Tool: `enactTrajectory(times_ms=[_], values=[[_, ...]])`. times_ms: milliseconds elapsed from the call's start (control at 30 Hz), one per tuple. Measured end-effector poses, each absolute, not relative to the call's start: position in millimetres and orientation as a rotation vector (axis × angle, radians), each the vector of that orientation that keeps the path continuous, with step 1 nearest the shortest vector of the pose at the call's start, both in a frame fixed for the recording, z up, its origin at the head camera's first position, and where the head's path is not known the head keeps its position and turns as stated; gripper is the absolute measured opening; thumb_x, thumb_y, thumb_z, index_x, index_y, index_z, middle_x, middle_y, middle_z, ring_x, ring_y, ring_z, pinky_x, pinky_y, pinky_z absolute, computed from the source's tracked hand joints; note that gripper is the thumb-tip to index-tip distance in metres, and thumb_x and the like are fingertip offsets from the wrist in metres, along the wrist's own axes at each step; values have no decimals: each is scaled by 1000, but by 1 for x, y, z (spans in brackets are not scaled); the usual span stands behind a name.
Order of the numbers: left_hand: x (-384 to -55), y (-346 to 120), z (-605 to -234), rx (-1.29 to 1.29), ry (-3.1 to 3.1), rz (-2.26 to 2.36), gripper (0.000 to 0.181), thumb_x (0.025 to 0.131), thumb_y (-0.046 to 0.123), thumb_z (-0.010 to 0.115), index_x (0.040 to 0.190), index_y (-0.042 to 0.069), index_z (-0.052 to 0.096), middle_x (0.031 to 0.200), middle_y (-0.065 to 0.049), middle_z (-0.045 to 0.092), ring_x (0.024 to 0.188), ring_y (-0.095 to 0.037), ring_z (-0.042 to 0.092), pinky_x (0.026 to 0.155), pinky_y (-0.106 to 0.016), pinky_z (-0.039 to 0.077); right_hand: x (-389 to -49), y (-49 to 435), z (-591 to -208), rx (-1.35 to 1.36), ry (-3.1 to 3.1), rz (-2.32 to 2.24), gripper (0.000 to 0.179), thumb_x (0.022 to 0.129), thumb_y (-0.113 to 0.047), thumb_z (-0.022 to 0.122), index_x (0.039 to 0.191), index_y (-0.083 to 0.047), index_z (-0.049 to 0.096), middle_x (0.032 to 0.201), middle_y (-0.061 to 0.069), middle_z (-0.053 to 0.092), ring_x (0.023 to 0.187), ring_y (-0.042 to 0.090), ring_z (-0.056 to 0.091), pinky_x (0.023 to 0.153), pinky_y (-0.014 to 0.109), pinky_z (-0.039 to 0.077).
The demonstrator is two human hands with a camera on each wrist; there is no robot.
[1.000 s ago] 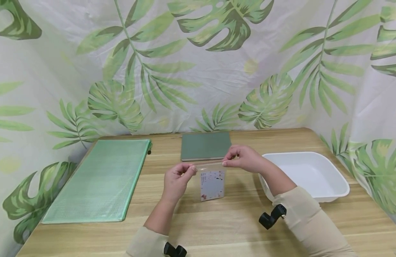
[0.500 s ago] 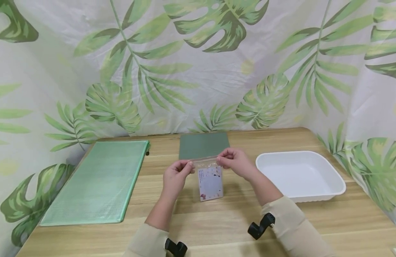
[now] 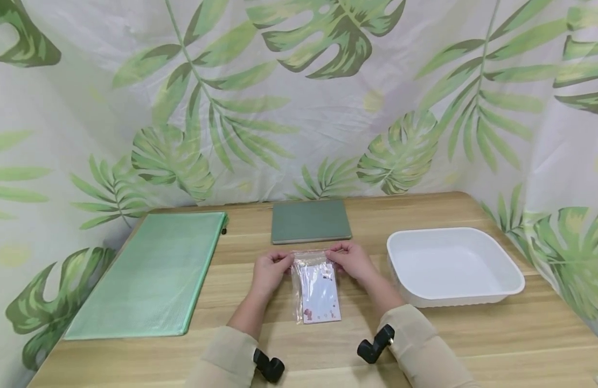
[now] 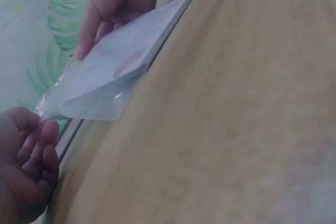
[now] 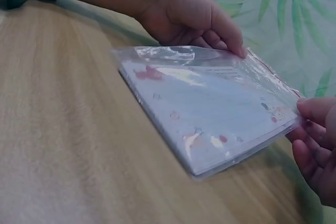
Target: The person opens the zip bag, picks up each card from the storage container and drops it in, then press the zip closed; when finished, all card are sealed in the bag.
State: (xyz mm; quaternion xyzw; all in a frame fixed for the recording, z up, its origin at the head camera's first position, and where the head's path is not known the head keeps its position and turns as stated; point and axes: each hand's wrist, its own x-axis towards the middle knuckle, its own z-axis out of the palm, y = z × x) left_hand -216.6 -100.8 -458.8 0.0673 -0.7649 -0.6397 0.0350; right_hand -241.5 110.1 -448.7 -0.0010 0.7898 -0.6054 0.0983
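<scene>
A clear zip bag holds a pad of printed note paper, pale with small red figures near its corners. The bag lies tilted, its lower end down at the wooden table and its zip end raised toward the back. My left hand pinches the top left corner between thumb and fingers. At the top right corner my right hand pinches the bag the same way. In the right wrist view the note pad shows its stacked page edges through the plastic.
Behind the hands lies a dark green notebook. A mint green mesh zip pouch lies flat at the left. To the right stands a white plastic tub. A leaf-print curtain hangs behind the table.
Both hands have lowered the bag, which hung upright earlier, so it now leans back with its lower end toward me. The right hand and forearm have shifted left.
</scene>
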Motion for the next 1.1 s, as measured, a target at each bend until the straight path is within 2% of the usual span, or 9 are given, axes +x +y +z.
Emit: enactTrajectory(times_ms=[133,267,433,533,633,767,900,1000,1100], values=[[-213,-101,-462,135,-2451,-1794,18,88,10,67,92,-6,71,74,-8,68,59,-6,56,57,-19,49,-240,109,-455,17,2397,-1723,19,90,-15,69,99,2,68,65,-2,62,58,8,54,52,21,46],[-210,-102,-464,67,-2556,-1558,15,86,14,68,87,0,74,72,-7,68,63,-8,55,60,-22,47,-239,108,-459,18,2499,-1613,18,89,-17,70,97,-1,70,69,1,63,59,9,56,53,21,47],[-210,-104,-468,40,-2663,-1303,11,86,20,70,85,11,76,78,-1,72,69,-10,56,67,-27,46,-239,107,-462,-16,2701,-1391,14,86,-21,73,91,-7,73,85,4,69,76,14,60,72,29,50],[-210,-105,-469,17,-2693,-1217,10,85,20,70,86,13,77,80,0,73,72,-12,60,69,-31,49,-239,106,-462,-19,2766,-1306,14,85,-23,75,91,-10,74,92,4,71,85,18,61,82,36,49],[-210,-105,-468,4,-2707,-1144,9,83,19,70,84,13,76,80,0,73,75,-14,63,72,-33,51,-239,105,-460,-5,2776,-1273,15,85,-23,75,94,-11,74,94,4,71,88,19,63,85,40,49],[-211,-103,-467,15,-2715,-1053,8,81,18,70,83,13,76,79,1,71,75,-15,63,71,-33,50,-238,104,-458,6,2780,-1260,15,86,-23,74,95,-11,73,92,3,71,86,18,62,84,39,49],[-211,-103,-466,50,-2720,-1057,16,82,20,68,92,10,76,81,-1,70,76,-16,62,72,-34,50,-238,105,-458,-6,2754,-1307,21,86,-24,73,100,-9,73,93,5,70,85,18,61,82,36,49],[-211,-104,-462,77,-2744,-1141,26,88,23,64,105,5,73,92,-7,71,87,-21,64,81,-39,52,-240,109,-456,-14,2736,-1334,29,89,-29,69,109,-7,71,97,7,69,88,19,61,83,37,49],[-215,-108,-453,65,-2794,-1171,36,97,25,53,120,1,66,112,-15,70,102,-30,65,91,-45,51,-243,114,-449,-18,2789,-1309,36,96,-34,60,118,-7,67,104,10,68,94,23,61,85,39,50]])
